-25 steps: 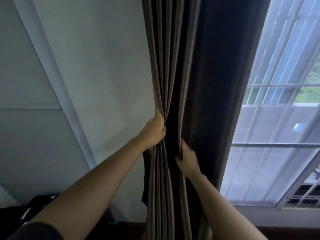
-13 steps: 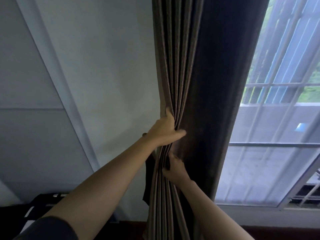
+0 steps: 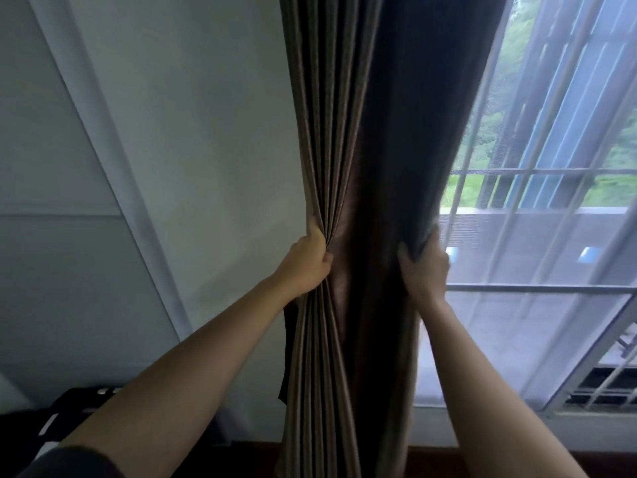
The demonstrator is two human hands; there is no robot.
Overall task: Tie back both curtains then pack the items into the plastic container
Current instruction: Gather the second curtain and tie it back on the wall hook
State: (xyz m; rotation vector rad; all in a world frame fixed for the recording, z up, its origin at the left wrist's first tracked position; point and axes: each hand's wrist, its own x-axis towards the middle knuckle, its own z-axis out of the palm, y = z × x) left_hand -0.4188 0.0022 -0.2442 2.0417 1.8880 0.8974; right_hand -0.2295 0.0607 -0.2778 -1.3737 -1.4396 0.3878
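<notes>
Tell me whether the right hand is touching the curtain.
Touching. The head view shows the right hand gripping the curtain at its window-side edge.

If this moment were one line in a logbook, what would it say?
step: gathering curtain | left hand: grips pleats, wall side | right hand: grips window-side edge | state: bunched, not yet tied
</notes>
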